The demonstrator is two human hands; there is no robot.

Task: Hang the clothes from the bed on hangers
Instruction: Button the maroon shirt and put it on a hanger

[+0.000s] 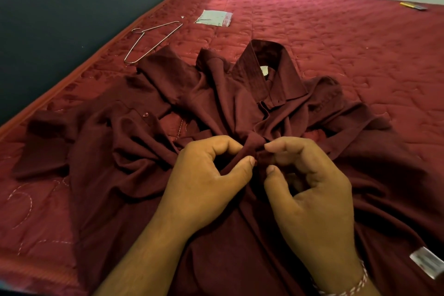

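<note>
No text can be read anywhere. The white tag (263, 70) inside the shirt (125, 151) collar is blank at this size, the print on the care label (426, 262) at the shirt's hem is blurred, and the packet (213, 18) on the bed (336, 43) shows no legible print

Both forearms are stretched forward from the near edge. The left hand (206, 175) is curled, its thumb and forefinger pinched together on cloth. The right hand (310, 187) is curled beside it, fingers (283, 146) bent, thumb raised, fingertips nearly touching the left's.
</note>
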